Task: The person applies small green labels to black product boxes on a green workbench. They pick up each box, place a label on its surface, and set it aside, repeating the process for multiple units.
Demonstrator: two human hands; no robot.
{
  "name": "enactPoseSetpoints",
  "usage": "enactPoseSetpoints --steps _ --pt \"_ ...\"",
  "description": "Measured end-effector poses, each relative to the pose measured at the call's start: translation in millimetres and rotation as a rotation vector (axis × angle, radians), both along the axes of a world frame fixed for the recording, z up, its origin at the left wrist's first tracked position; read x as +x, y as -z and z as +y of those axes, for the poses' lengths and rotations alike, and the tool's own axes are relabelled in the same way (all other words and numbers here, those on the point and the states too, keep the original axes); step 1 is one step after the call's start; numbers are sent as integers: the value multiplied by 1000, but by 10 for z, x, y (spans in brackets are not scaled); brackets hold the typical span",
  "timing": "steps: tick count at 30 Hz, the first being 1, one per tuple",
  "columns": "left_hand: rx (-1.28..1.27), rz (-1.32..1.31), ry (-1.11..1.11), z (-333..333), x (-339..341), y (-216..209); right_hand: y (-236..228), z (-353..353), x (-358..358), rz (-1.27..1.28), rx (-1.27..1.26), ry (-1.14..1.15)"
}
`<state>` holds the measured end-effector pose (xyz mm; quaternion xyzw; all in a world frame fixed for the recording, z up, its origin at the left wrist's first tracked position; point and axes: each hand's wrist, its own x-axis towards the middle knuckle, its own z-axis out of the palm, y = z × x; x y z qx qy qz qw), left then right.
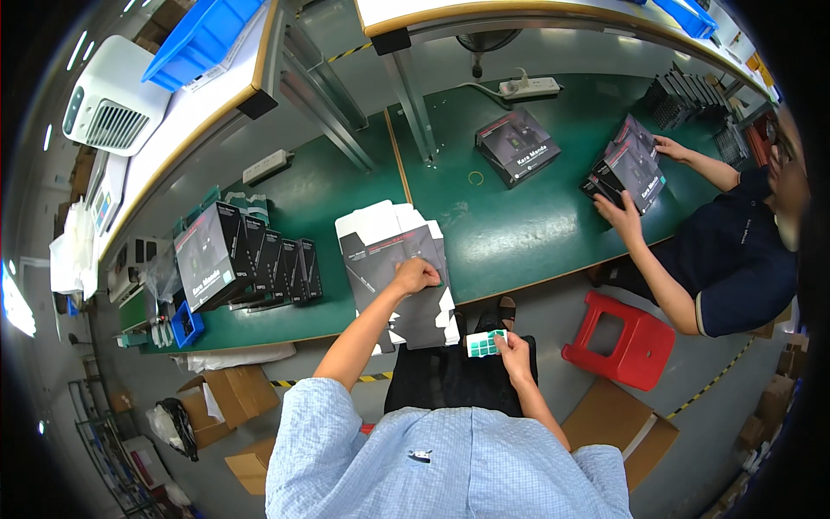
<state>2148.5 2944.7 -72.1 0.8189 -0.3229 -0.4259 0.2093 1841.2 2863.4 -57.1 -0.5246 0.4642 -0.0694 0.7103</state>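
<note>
In front of me on the green table lies a stack of flat, unfolded dark grey cartons [380, 268] with white flaps. My left hand [417, 275] rests on the top carton, its fingers curled and pressed together. Whatever is in those fingers, if anything, is too small to make out. My right hand [513, 353] is below the table's front edge, over my lap. Between its thumb and fingers it grips a small white sheet of green stickers [486, 343].
Several folded dark boxes [212, 259] stand in a row at the left. Another box [517, 147] lies farther back. At the right a co-worker [718, 233] handles similar boxes [627, 169]. A red stool [618, 342] and open cardboard boxes [229, 402] are on the floor.
</note>
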Motion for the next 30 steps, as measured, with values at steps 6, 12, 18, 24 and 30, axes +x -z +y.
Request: enactPoseSetpoints --steps 6,12,18,24,30 --pt "37 -87 31 -51 -26 -70 56 -48 -30 8 -6 -19" --pt "58 -135 43 -74 -46 -122 78 -64 -48 51 -7 -34" --pt "43 -172 43 -74 -86 -187 57 -70 -46 59 -17 -46" --pt "-8 -254 28 -63 -132 -183 74 -92 -62 39 -19 -54" --pt "-41 -315 -28 -60 -168 -192 118 -99 -65 50 -18 -56"
